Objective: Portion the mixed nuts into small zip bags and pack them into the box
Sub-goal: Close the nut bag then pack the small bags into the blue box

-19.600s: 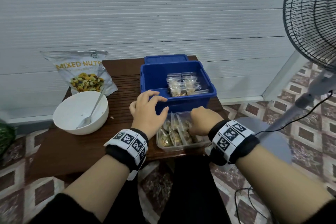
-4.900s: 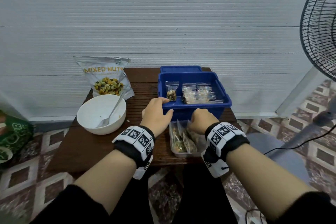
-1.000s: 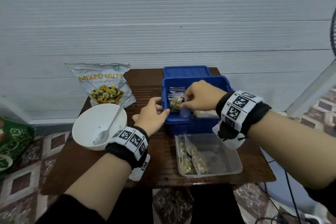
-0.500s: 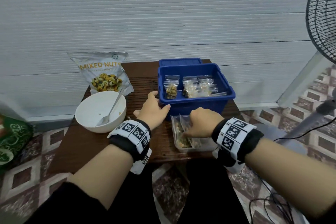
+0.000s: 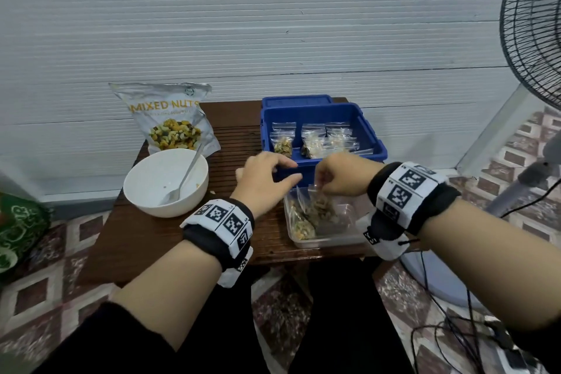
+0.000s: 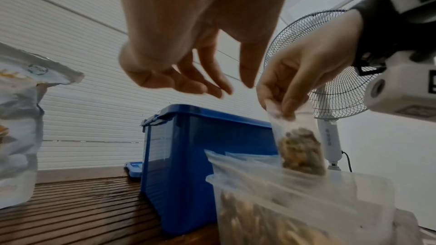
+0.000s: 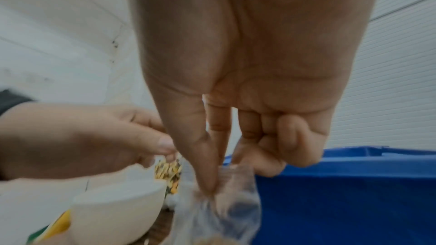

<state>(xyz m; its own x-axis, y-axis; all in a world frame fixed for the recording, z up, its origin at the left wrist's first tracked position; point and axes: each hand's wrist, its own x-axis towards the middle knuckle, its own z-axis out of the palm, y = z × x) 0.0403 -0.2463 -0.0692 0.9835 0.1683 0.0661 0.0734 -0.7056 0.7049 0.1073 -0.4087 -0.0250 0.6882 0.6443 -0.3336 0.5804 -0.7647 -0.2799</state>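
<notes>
Pinching a nut bag point(image 5: 319, 205) above the tub point(image 5: 331, 241), the right hand point(image 5: 341, 173) grips; left hand point(image 5: 263, 181) hovers with relaxed fingers.

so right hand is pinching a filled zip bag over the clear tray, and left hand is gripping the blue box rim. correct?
Not quite. The left hand grips nothing: in the left wrist view its fingers hang loose in the air, clear of the blue box. The rest holds: the right hand pinches the top of a filled zip bag over the clear tray.
</notes>
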